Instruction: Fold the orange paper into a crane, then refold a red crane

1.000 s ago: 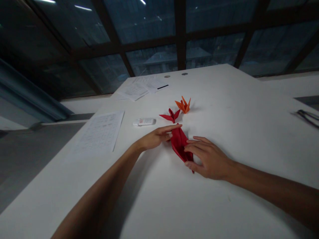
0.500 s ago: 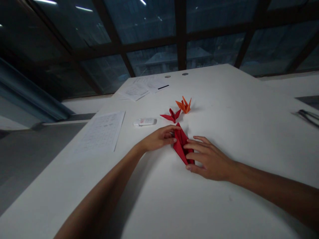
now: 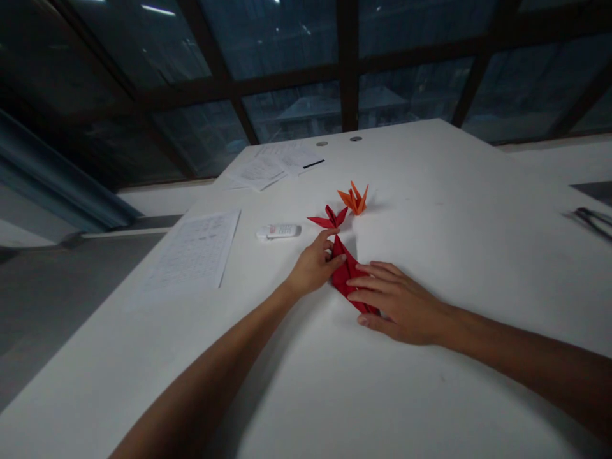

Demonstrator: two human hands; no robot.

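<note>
A partly folded piece of red origami paper (image 3: 343, 274) lies on the white table in front of me, fairly flat, with a pointed tip at its far end. My left hand (image 3: 315, 262) grips its upper left edge, thumb on top and index finger stretched past the tip; the other fingers are partly hidden. Spread fingers of my right hand (image 3: 396, 299) rest flat across the paper's right side, covering part of it. Just beyond the tip sits a red paper crane (image 3: 329, 218), and behind that an orange paper crane (image 3: 354, 199).
A small white bottle-like item with printing (image 3: 278, 231) lies left of the cranes. Printed sheets (image 3: 191, 248) cover the table's left side, with more papers (image 3: 268, 167) at the back. A dark tool, perhaps pliers or scissors (image 3: 593, 220), is at the far right.
The red paper has gone from standing partly open to lying flatter. My left hand has shifted slightly right, its thumb further onto the paper. My right fingers reach slightly further left across it.
</note>
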